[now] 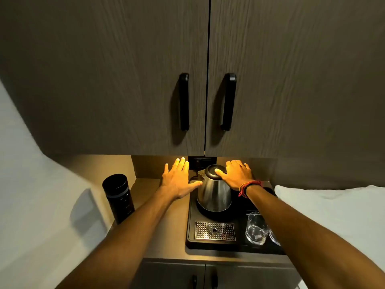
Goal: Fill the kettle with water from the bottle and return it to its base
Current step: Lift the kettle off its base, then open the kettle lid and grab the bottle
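Two bare hands reach toward a steel kettle on a black tray.

Nearest, a glass [256, 228] and a metal grate [214, 231] sit on the tray [190, 226]. The kettle [214, 190] stands upright on its base [203, 211]. The left hand [179, 180] is spread flat, empty, thumb at the spout. The right hand [236, 174] rests spread on the lid's right side. A dark bottle [119, 197] stands left.

Dark wood-grain upper cabinet [125, 69] with two doors, two black vertical handles [184, 101], warm under-cabinet light on brown countertop [145, 195], white wall [31, 163] at left, lower cabinet doors [173, 274] below
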{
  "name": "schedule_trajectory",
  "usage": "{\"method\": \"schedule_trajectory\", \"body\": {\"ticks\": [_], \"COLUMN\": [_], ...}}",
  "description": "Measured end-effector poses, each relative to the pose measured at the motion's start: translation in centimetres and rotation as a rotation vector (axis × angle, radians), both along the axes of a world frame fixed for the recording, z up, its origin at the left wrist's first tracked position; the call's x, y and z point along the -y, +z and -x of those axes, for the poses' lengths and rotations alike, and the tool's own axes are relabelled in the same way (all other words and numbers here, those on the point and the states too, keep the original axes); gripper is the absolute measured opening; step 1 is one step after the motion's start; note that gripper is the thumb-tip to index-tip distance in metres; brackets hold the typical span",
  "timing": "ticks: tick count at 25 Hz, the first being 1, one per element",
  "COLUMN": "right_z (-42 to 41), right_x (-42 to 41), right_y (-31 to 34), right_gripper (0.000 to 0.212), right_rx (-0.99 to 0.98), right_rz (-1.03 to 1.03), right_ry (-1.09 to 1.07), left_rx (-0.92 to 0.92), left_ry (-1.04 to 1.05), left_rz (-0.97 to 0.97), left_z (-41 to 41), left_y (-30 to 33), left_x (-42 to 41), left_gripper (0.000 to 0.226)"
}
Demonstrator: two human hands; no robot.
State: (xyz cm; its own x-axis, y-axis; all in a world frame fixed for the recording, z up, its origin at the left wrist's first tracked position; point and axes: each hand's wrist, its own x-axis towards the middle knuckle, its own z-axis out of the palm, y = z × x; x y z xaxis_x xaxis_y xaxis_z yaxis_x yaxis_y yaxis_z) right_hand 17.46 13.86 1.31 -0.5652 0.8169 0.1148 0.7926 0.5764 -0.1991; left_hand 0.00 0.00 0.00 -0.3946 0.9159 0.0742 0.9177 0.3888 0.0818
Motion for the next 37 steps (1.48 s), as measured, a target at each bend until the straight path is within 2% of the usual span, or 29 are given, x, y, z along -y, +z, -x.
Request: {"method": "schedule_trajectory", "body": {"ticks": [3,7,8,10,12,13,14,15,17,18,19,21,23,26,29,31,32,33,37], "right_z": [2.5,3.9,3.6,3.0,1.2,0.6,0.2,-0.1,0.3,0.1,0.1,-0.2,0.2,1.4,3.5,5.8,7.0,8.3,12.6], "right_x": [-2.0,-3.5,-2.9,-3.5,-7.1,-9.8,-11.5,-12.8,-11.9,-7.7,-6.4,-6.7,-6.5,-6.1,-4.6,-2.6,-1.6,-0.7,0.9], "right_y": [-1.0,-2.0,-1.3,-1.4,-4.2,-6.6,-8.5,-9.8,-8.7,-4.7,-3.8,-4.7,-4.7,-3.7,-2.1,-1.6,-1.6,-1.8,-4.5], "right_gripper": [0.070,0.039,0.043,0.045,0.033,0.025,0.035,0.053,0.057,0.061,0.068,0.078,0.066,0.048,0.067,0.047,0.035,0.032,0.045], "right_rx": [0.070,-0.042,-0.089,-0.222,-0.356,-0.368,-0.334,-0.406,-0.390,-0.376,-0.410,-0.452,-0.493,-0.391,-0.377,-0.347,-0.300,-0.265,-0.137], "right_rz": [0.091,0.277,0.280,0.458,0.711,0.787,0.792,0.781,0.702,0.617,0.606,0.559,0.512,0.345,0.332,0.399,0.375,0.349,0.297], "right_ry": [-0.045,-0.056,-0.057,-0.116,-0.169,-0.203,-0.225,-0.234,-0.168,-0.157,-0.180,-0.155,-0.159,-0.069,0.053,0.096,0.139,0.177,0.293], "left_rx": [-0.051,-0.036,-0.040,-0.068,-0.070,-0.060,-0.055,-0.051,-0.047,-0.046,-0.045,-0.034,-0.024,-0.013,-0.008,0.018,0.014,0.011,0.049], "left_ry": [0.040,0.064,0.067,0.053,0.057,0.062,0.068,0.075,0.090,0.092,0.100,0.123,0.128,0.152,0.206,0.242,0.248,0.248,0.304], "left_rz": [0.054,0.052,0.042,0.020,0.029,0.041,0.056,0.067,0.083,0.089,0.096,0.118,0.120,0.076,0.041,0.046,0.069,0.099,0.163], "left_z": [0.7,1.8,2.0,2.0,2.2,2.3,2.4,2.7,3.2,3.6,4.1,4.9,5.7,7.2,8.5,9.4,9.8,10.2,12.0], "left_y": [-1.4,-1.7,-1.1,-0.3,0.4,0.7,0.9,1.1,1.2,1.2,1.3,1.4,1.6,2.3,2.8,3.0,3.2,3.3,3.9], "left_x": [-2.5,-4.0,-4.3,-4.6,-4.5,-4.2,-4.0,-3.7,-3.2,-2.9,-2.4,-1.4,-0.3,1.4,3.2,4.0,4.5,4.9,7.9], "left_gripper": [0.102,0.100,0.096,0.082,0.066,0.065,0.065,0.065,0.065,0.066,0.069,0.082,0.089,0.089,0.092,0.093,0.092,0.092,0.089]}}
